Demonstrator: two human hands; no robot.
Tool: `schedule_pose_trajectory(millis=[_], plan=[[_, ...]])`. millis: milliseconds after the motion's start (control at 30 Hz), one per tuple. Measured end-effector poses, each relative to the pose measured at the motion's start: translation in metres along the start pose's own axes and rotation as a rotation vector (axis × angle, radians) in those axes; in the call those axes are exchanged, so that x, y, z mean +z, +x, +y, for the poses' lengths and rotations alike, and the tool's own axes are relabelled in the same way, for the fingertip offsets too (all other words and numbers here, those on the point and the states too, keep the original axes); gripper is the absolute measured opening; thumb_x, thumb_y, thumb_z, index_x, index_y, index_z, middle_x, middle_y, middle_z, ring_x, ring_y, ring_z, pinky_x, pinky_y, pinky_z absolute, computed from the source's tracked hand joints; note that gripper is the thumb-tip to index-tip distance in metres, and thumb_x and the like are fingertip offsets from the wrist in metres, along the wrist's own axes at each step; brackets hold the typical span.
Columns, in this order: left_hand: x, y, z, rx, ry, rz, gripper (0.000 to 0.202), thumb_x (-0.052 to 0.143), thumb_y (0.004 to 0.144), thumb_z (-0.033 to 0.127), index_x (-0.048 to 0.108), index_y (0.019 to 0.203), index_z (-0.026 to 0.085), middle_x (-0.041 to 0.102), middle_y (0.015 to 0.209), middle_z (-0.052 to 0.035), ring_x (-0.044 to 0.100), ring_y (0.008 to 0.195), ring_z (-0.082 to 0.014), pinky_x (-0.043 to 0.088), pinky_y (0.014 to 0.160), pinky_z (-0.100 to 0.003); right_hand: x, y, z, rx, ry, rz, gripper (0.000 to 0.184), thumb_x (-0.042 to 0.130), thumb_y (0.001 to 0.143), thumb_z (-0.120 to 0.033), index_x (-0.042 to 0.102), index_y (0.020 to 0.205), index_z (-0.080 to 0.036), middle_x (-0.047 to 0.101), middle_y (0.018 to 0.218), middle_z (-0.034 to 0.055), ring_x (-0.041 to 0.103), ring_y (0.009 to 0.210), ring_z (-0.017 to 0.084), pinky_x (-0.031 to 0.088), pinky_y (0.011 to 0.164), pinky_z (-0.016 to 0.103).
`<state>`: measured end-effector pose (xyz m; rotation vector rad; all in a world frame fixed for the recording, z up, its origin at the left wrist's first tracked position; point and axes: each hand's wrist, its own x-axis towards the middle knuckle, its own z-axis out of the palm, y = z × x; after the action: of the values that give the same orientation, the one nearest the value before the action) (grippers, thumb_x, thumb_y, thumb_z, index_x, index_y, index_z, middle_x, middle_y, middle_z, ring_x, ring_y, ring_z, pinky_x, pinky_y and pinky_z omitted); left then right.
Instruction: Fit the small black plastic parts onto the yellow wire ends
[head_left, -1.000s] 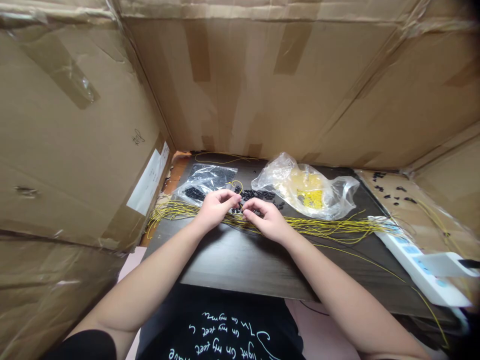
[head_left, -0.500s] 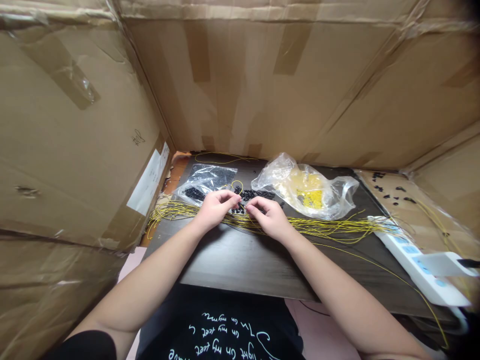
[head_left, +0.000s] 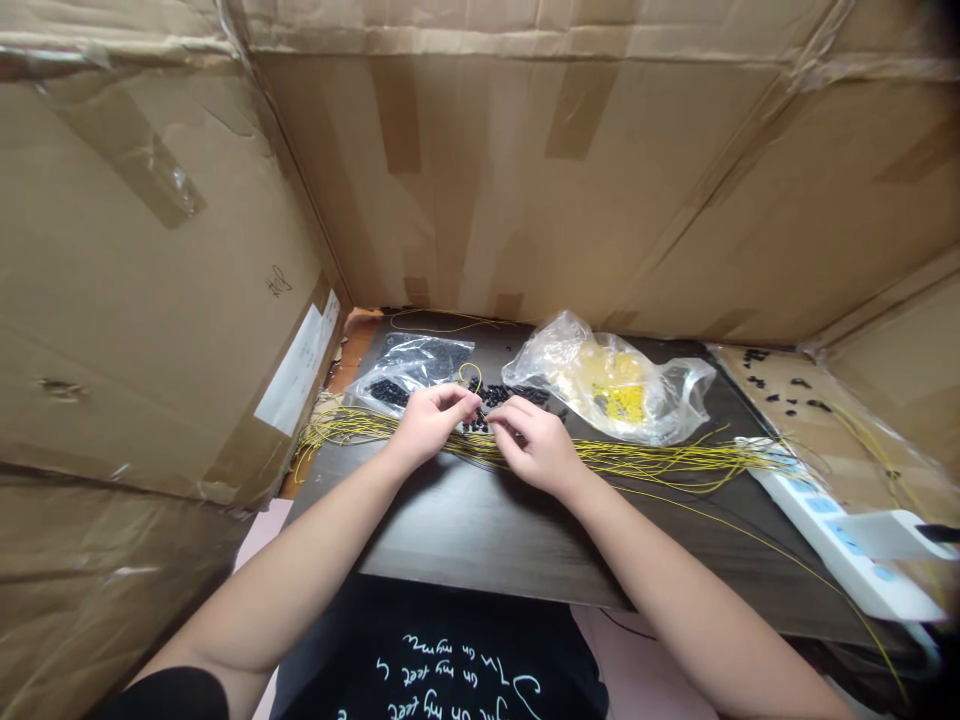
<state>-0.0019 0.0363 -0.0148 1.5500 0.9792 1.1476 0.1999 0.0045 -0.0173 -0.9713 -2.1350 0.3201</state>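
My left hand (head_left: 431, 420) and my right hand (head_left: 534, 443) meet over a dark table (head_left: 480, 520), fingers pinched together. Between them runs a thin yellow wire (head_left: 471, 375) that loops up just behind the fingertips. The left fingers pinch that wire. What the right fingertips grip is too small to name. Under both hands lies a long bundle of yellow wires (head_left: 660, 458) stretched across the table. Small black pieces (head_left: 510, 392) lie loose just beyond the hands.
A clear bag of black pieces (head_left: 409, 368) lies at the back left, a clear bag with yellow contents (head_left: 615, 385) at the back right. A white power strip (head_left: 832, 520) sits at the right. Cardboard walls (head_left: 525, 180) enclose the table.
The hands stay nearly in place; the right hand has shifted slightly left toward the left fingertips. The view has dropped a little.
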Motion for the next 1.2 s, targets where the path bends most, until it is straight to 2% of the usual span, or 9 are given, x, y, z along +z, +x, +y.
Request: schedule_pose_trajectory(millis=[133, 400, 633, 833, 933, 1033, 1133, 1200], plan=[[0.001, 0.000, 0.001, -0.001, -0.032, 0.016, 0.043, 0.074, 0.079, 0.058, 0.072, 0.078, 0.015, 0.071, 0.069, -0.0033, 0.063, 0.065, -0.0140, 0.051, 0.066, -0.026, 0.001, 0.002, -0.005, -0.008, -0.052, -0.015, 0.014, 0.053, 0.099, -0.026, 0.065, 0.096, -0.020, 0.063, 0.091, 0.0052, 0.058, 0.073, 0.014, 0.046, 0.068, 0.027], [-0.002, 0.001, 0.008, -0.009, -0.119, 0.134, 0.046, 0.078, 0.075, 0.059, 0.074, 0.080, 0.014, 0.071, 0.068, -0.0046, 0.066, 0.066, -0.0157, 0.054, 0.067, -0.027, -0.001, 0.005, -0.005, -0.130, -0.040, -0.057, 0.012, 0.056, 0.086, -0.014, 0.057, 0.075, -0.019, 0.061, 0.098, 0.0073, 0.058, 0.085, 0.017, 0.047, 0.077, 0.030], [-0.007, 0.004, 0.004, 0.006, -0.161, 0.213, 0.046, 0.077, 0.077, 0.060, 0.075, 0.084, 0.014, 0.071, 0.069, -0.0040, 0.066, 0.065, -0.0149, 0.055, 0.068, -0.027, -0.001, 0.003, -0.006, -0.186, -0.027, -0.177, 0.012, 0.058, 0.076, -0.010, 0.054, 0.069, -0.019, 0.062, 0.106, 0.0089, 0.056, 0.086, 0.018, 0.048, 0.077, 0.032], [-0.010, 0.004, 0.001, 0.017, -0.159, 0.244, 0.045, 0.074, 0.080, 0.060, 0.076, 0.086, 0.015, 0.071, 0.070, -0.0035, 0.065, 0.067, -0.0139, 0.054, 0.069, -0.025, -0.004, 0.003, -0.007, -0.167, -0.010, -0.238, 0.013, 0.058, 0.076, -0.010, 0.052, 0.069, -0.019, 0.062, 0.113, 0.0089, 0.057, 0.088, 0.019, 0.048, 0.079, 0.033], [-0.011, 0.004, 0.001, 0.018, -0.164, 0.236, 0.044, 0.074, 0.081, 0.059, 0.076, 0.087, 0.016, 0.071, 0.071, -0.0038, 0.066, 0.068, -0.0140, 0.054, 0.070, -0.025, -0.003, 0.003, -0.009, -0.081, 0.092, -0.194, 0.013, 0.059, 0.082, -0.014, 0.051, 0.073, -0.020, 0.064, 0.110, 0.0082, 0.060, 0.090, 0.019, 0.048, 0.081, 0.034], [-0.009, 0.003, 0.003, 0.022, -0.167, 0.207, 0.043, 0.074, 0.081, 0.058, 0.076, 0.086, 0.016, 0.071, 0.072, -0.0040, 0.066, 0.068, -0.0144, 0.054, 0.070, -0.026, 0.003, 0.004, -0.012, 0.171, 0.416, -0.075, 0.008, 0.060, 0.091, -0.028, 0.054, 0.092, -0.022, 0.067, 0.102, 0.0064, 0.064, 0.086, 0.018, 0.052, 0.080, 0.035], [-0.004, 0.002, 0.005, 0.026, -0.157, 0.157, 0.042, 0.076, 0.079, 0.058, 0.075, 0.085, 0.016, 0.072, 0.075, -0.0045, 0.066, 0.070, -0.0148, 0.054, 0.071, -0.026, 0.011, 0.007, -0.013, 0.403, 0.767, -0.038, 0.032, 0.061, 0.094, -0.044, 0.054, 0.117, -0.023, 0.069, 0.103, 0.0063, 0.068, 0.084, 0.017, 0.055, 0.079, 0.034], [0.000, 0.000, 0.006, 0.029, -0.147, 0.126, 0.044, 0.076, 0.078, 0.059, 0.075, 0.083, 0.015, 0.072, 0.077, -0.0050, 0.065, 0.070, -0.0148, 0.053, 0.069, -0.026, 0.016, 0.009, -0.014, 0.477, 0.918, -0.058, 0.042, 0.064, 0.091, -0.054, 0.056, 0.118, -0.022, 0.071, 0.100, 0.0061, 0.069, 0.083, 0.017, 0.056, 0.079, 0.034]])
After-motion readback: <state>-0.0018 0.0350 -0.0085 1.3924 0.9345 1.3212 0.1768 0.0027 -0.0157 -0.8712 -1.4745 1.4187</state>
